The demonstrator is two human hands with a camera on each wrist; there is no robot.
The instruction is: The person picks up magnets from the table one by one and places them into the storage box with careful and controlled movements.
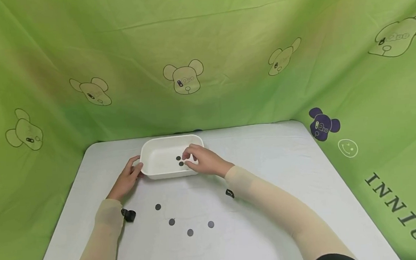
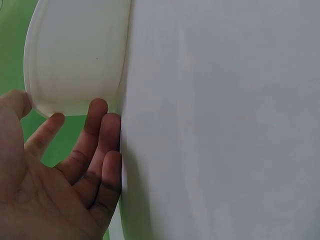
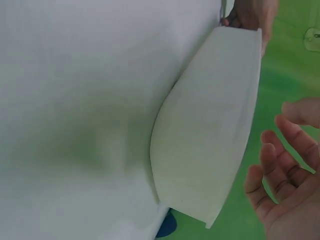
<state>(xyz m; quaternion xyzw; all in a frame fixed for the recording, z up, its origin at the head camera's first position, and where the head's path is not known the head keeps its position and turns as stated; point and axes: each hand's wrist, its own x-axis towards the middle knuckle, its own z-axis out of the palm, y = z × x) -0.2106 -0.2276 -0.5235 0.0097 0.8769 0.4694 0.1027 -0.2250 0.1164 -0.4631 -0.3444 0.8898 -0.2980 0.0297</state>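
Note:
A white plastic box (image 1: 161, 175) with an open top stands toward the back of the table. My left hand (image 1: 126, 179) grips its left end. In the left wrist view the thumb lies at the rim and the fingertips touch the end wall (image 2: 75, 60). Over the box's right part hovers my right hand (image 1: 204, 160), its fingers bent loosely and the thumb apart from them. Nothing shows between those fingers (image 3: 268, 155) in the right wrist view. Two small dark discs (image 1: 181, 163) are visible inside the box, beside the right fingertips; the hand hides part of the interior.
Several dark round discs lie spread on the white table in front of the box, among them one disc (image 1: 158, 207) at left and another disc (image 1: 211, 224) at right. Green printed cloth (image 1: 227, 101) hangs around the table's back and sides.

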